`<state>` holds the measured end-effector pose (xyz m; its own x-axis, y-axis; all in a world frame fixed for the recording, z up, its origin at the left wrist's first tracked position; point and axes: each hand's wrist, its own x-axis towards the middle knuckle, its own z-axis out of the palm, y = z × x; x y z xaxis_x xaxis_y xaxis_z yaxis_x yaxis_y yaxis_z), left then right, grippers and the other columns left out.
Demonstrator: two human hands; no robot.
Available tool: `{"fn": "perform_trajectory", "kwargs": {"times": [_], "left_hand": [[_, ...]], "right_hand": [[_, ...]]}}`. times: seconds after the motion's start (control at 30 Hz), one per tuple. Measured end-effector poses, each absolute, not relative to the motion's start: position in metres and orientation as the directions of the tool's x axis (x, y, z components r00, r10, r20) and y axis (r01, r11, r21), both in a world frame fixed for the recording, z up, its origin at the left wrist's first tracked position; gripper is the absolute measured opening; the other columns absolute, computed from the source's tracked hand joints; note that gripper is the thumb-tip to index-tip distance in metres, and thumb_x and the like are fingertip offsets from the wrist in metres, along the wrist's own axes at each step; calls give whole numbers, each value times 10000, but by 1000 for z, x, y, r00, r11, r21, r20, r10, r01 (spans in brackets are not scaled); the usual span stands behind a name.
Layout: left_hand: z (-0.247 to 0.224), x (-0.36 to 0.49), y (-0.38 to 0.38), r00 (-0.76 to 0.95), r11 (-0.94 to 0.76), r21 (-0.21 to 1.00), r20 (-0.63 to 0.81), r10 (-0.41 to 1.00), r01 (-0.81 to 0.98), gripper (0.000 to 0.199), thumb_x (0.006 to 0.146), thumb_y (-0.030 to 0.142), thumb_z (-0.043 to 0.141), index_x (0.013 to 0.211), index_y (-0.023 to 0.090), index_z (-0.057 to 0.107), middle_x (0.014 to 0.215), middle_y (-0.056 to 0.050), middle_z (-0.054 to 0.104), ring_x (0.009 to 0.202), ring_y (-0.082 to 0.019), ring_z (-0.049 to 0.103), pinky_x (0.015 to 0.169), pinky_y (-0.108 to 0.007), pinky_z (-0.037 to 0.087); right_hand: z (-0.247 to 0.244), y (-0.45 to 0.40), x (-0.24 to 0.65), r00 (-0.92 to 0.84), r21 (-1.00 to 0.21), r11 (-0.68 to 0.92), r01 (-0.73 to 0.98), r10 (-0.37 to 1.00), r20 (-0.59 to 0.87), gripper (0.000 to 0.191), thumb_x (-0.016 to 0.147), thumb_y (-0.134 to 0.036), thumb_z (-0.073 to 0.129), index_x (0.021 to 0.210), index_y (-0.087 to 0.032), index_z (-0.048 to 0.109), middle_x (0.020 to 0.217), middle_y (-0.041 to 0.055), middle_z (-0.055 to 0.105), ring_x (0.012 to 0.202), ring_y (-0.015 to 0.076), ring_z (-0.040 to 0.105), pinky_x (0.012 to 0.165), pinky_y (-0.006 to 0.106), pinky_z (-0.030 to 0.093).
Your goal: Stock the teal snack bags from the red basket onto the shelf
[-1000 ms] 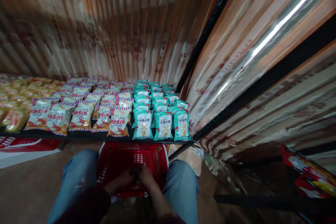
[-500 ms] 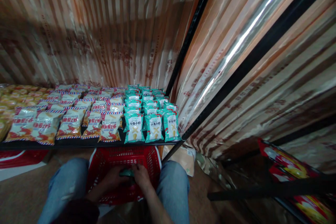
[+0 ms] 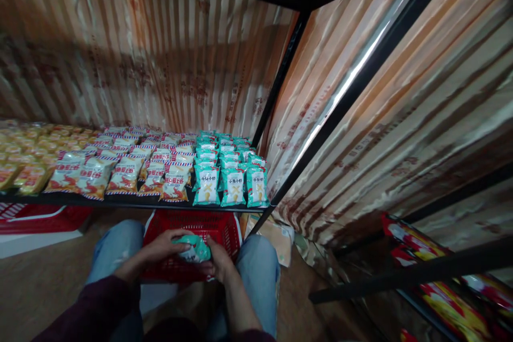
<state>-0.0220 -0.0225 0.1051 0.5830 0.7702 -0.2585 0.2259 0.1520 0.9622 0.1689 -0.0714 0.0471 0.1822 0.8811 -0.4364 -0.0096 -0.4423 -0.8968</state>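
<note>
Between both hands a teal and white snack bag [image 3: 196, 250] is held over the red basket [image 3: 150, 235]. My left hand [image 3: 167, 246] grips its left side, and my right hand [image 3: 218, 259] grips its right side. The basket stands between the knees, below the shelf edge. Rows of teal snack bags [image 3: 233, 187] stand on the shelf above it, at the right end. Beside them, to the left, are several white and orange bags [image 3: 125, 173] with striped borders.
Yellow packs [image 3: 34, 173] lie on the shelf's left part. A second red basket [image 3: 44, 220] is under the shelf at left. Black metal posts [image 3: 332, 109] rise at the right corner. Red and yellow packages [image 3: 452, 304] sit on a rack at lower right.
The teal bag and both hands have risen out of the basket, and more of the bag shows. The camera view has shifted, so the shelf appears slightly higher and its left part reaches further in.
</note>
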Motion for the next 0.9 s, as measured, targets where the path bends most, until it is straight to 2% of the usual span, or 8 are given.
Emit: {"fn": "perform_trajectory", "kwargs": {"times": [0.13, 0.23, 0.3, 0.37, 0.5, 0.63, 0.77, 0.9], "left_hand": [[118, -27, -29, 536, 260, 959, -280, 796, 116, 576, 598, 415, 785, 1105, 190, 629, 1038, -52, 697, 995, -233, 625, 909, -328, 447], [113, -23, -37, 428, 408, 905, -324, 844, -121, 629, 597, 368, 811, 1157, 198, 580, 1012, -55, 695, 961, -205, 645, 914, -327, 463], [105, -17, -44, 361, 462, 840, -352, 864, -285, 579, 649, 344, 784, 1168, 213, 562, 1035, -52, 684, 975, -181, 646, 926, -311, 467], [98, -12, -49, 344, 495, 792, -381, 858, -358, 483, 710, 330, 734, 1150, 216, 571, 1080, -56, 672, 996, -178, 644, 928, -309, 474], [91, -8, -53, 392, 562, 736, -423, 817, -378, 323, 787, 353, 643, 1062, 182, 627, 1065, -83, 685, 1003, -233, 649, 882, -361, 513], [90, -9, -49, 371, 569, 698, -436, 820, -435, 355, 848, 439, 547, 1044, 155, 629, 1024, -87, 696, 998, -238, 649, 852, -367, 538], [82, -11, -47, 321, 540, 691, -434, 842, -481, 250, 819, 265, 611, 1038, 144, 612, 1021, -65, 692, 957, -193, 656, 847, -314, 543], [71, -12, -46, 256, 530, 683, -468, 846, -502, 139, 787, 159, 615, 923, 133, 618, 939, -54, 697, 856, -169, 669, 761, -279, 565]], "right_hand": [[60, -81, 162, 102, -869, -446, -214, 875, -474, 482, 749, -622, 554, 875, -166, 644, 737, 64, 682, 597, 157, 651, 582, 304, 527], [63, -83, 163, 128, -868, -388, -310, 888, -442, 466, 696, -604, 614, 885, -180, 638, 812, 50, 685, 703, 149, 656, 637, 275, 527], [60, -81, 164, 174, -874, -348, -340, 890, -422, 465, 642, -598, 654, 850, -183, 627, 804, 40, 677, 731, 156, 647, 653, 278, 524], [56, -78, 163, 226, -889, -306, -342, 891, -394, 467, 593, -580, 692, 830, -184, 620, 794, 31, 670, 739, 162, 634, 666, 282, 516], [51, -74, 160, 326, -935, -211, -284, 896, -301, 470, 573, -531, 715, 881, -188, 625, 845, 24, 671, 793, 165, 614, 730, 271, 488], [51, -74, 155, 384, -964, -166, -209, 893, -237, 440, 567, -496, 717, 861, -188, 605, 800, 8, 650, 789, 166, 605, 729, 265, 472], [54, -76, 154, 387, -977, -144, -159, 901, -196, 371, 592, -467, 692, 821, -194, 588, 810, 0, 646, 810, 165, 604, 763, 269, 473], [60, -79, 157, 383, -979, -158, -132, 903, -197, 398, 617, -455, 679, 908, -191, 611, 925, 30, 664, 908, 183, 603, 812, 269, 467]]}}
